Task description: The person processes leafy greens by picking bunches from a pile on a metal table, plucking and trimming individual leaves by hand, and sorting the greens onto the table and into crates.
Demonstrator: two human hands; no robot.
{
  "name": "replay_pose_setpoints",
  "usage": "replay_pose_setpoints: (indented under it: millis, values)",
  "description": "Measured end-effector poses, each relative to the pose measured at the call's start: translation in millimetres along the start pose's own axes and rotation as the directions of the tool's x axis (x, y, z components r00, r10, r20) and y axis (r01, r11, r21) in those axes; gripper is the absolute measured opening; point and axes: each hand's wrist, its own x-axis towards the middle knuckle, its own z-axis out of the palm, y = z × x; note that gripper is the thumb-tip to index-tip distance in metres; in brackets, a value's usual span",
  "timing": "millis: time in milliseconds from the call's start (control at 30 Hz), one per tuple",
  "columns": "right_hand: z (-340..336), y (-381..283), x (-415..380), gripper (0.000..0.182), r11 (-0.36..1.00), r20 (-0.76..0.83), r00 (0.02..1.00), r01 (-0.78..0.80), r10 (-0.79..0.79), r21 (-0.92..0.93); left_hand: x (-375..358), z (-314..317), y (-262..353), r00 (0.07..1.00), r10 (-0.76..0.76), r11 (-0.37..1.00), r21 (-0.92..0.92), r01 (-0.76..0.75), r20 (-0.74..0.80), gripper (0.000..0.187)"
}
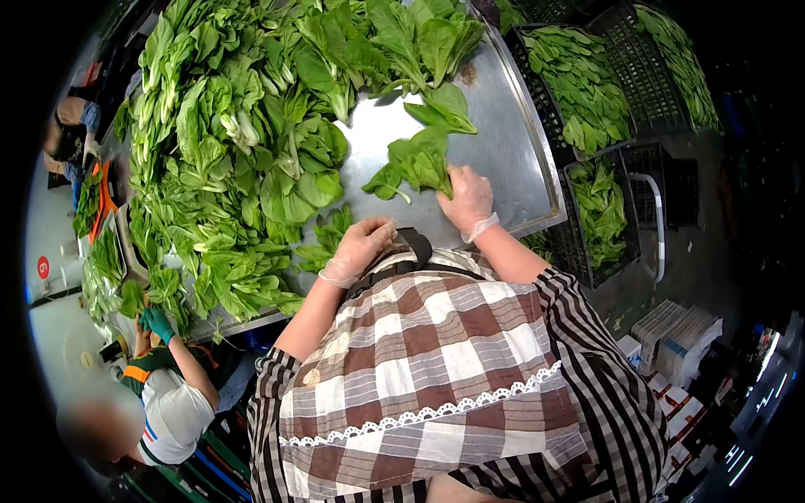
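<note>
My right hand (468, 201), in a clear glove, is closed around the stem end of a small bunch of bok choy (422, 159), whose leaves point away to the upper left over the metal table (499, 113). Close to my waist, my left hand (366, 243), also gloved, has its fingers curled together beside a black strap-like piece (414, 245); what it holds, if anything, is hidden. A loose leaf (449, 107) lies just beyond the held bunch. To the left rises a large heap of bok choy (226, 159).
Black crates of greens (579, 88) stand right of the table, with another crate (599, 214) nearer me. At the lower left a co-worker (172, 394) in a green glove handles greens. Another person's arm (80, 126) shows at far left, near an orange scale-like object (104, 201).
</note>
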Motion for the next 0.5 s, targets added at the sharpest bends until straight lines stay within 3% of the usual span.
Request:
replay_pose_setpoints:
  millis: [100,300,400,500]
  values:
    - [-5,13,-8,0.034,0.981,-0.042,0.997,-0.053,0.062,0.184,2,-2,-5,1.0,0.005,1.0,-0.014,-0.005,-0.002,0.031]
    - [-44,32,-22,0.026,0.84,-0.095,0.954,-0.201,0.285,0.505,-2,7,8,1.0,-0.012,0.996,0.087,0.013,-0.021,0.033]
    - [-56,54,-34,0.026,0.728,-0.199,0.863,-0.243,0.464,0.641,-2,7,14,0.998,-0.051,0.976,0.212,0.058,-0.036,0.032]
    - [-78,84,-50,0.029,0.507,-0.21,0.746,-0.193,0.632,0.84,14,-8,-7,1.0,-0.027,0.976,0.216,0.025,0.007,0.031]
